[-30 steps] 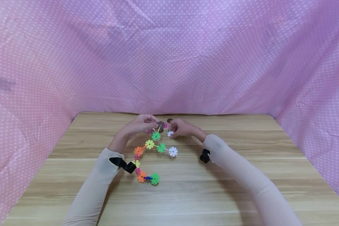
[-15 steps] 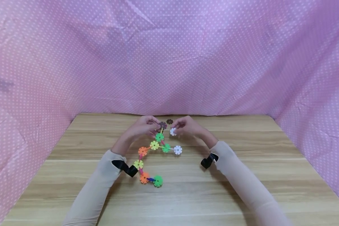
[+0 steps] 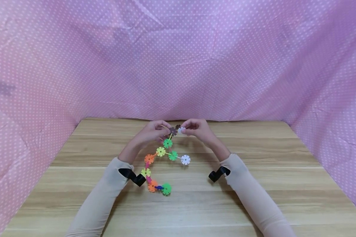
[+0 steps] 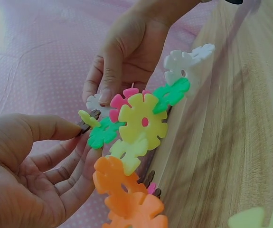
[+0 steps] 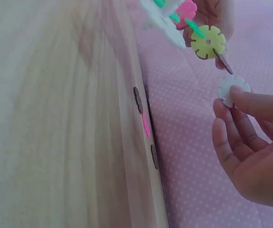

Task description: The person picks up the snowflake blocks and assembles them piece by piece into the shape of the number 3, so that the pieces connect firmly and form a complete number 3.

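My left hand (image 3: 149,135) pinches a brown snowflake disc (image 3: 173,131) between thumb and fingers. From that disc a chain of slotted snowflake discs hangs toward me: a green disc (image 3: 167,143), a yellow disc (image 3: 160,151) and several orange, yellow, pink and green ones. A side branch ends in a white disc (image 3: 185,160). Facing it, my right hand (image 3: 200,132) pinches a separate white snowflake disc (image 5: 231,89) by its edge. In the right wrist view this white disc sits right below the brown disc's tip, its slots turned toward it.
On the wooden table (image 3: 240,184), loose pieces lie by the far edge: a brown disc (image 5: 137,99), a pink disc (image 5: 145,124) and another brown disc (image 5: 154,156). A pink dotted cloth (image 3: 178,65) hangs behind the table and along its sides.
My right hand has carried the white disc away from me, up to the brown disc. My left hand has shifted slightly right, and the chain has swung a little with it.
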A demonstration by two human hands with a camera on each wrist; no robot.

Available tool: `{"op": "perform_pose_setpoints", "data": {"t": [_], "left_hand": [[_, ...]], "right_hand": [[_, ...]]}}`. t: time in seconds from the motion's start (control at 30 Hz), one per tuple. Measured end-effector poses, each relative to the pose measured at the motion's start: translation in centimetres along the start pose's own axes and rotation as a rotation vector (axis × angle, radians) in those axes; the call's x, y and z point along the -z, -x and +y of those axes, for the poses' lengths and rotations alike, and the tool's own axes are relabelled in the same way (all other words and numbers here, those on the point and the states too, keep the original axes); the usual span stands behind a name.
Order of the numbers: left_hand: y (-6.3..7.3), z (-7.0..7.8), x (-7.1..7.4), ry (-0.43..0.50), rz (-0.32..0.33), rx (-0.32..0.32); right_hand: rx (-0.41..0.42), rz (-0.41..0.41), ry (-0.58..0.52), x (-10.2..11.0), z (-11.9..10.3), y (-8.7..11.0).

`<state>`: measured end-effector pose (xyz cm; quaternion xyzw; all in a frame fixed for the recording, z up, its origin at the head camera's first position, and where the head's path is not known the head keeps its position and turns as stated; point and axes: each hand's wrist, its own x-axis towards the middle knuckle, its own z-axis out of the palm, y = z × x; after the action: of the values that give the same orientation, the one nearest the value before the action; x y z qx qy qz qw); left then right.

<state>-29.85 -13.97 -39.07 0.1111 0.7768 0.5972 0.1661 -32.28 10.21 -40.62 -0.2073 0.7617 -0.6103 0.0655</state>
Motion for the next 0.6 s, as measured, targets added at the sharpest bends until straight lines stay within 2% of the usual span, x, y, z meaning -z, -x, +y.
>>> {"op": "perform_pose_setpoints", "data": {"t": [0.17, 0.33, 0.6], "left_hand": [[0.1, 0.16, 0.01, -0.009, 0.001, -0.005], [0.16, 0.27, -0.06, -0.008, 0.009, 0.0], [0.05, 0.08, -0.18, 0.013, -0.014, -0.022]], "right_hand": [[0.028, 0.023, -0.004, -0.22, -0.21, 0.17], [0.057, 0.031, 0.044, -0.32, -0.44, 0.23], [0.125, 0.007, 0.076, -0.55, -0.81, 0.48]]}}
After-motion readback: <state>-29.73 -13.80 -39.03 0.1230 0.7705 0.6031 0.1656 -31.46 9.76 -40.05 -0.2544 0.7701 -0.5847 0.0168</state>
